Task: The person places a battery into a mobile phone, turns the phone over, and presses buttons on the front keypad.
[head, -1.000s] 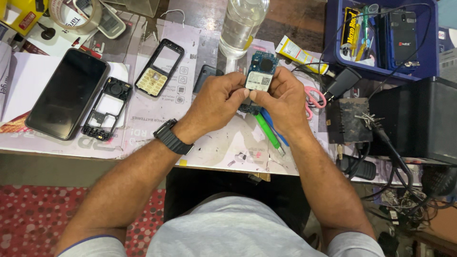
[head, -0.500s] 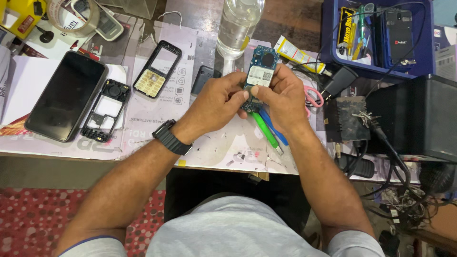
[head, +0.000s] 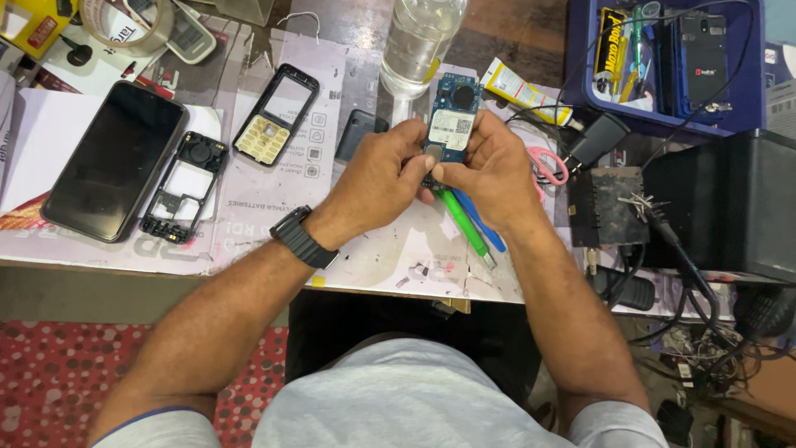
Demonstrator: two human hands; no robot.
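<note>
Both hands hold a small blue phone circuit board [head: 450, 120] upright above the workbench. My left hand [head: 381, 178], with a black watch on its wrist, pinches the board's lower left edge. My right hand [head: 489, 170] grips its right side, thumb pressed on the lower front. A white sticker covers the middle of the board. Under my right hand lie a green tool [head: 464, 228] and a blue tool [head: 483, 232]. A phone front cover with a yellowish keypad [head: 275, 116] lies to the left.
A black smartphone [head: 114, 162] and a black phone frame [head: 184, 187] lie at left. A clear plastic bottle [head: 419, 41] stands behind the board. A blue tray [head: 746, 91] of tools, a black box [head: 746, 203], a charger [head: 599, 139] and tangled cables fill the right.
My hands have shifted the board slightly up and to the left; the grip stays the same.
</note>
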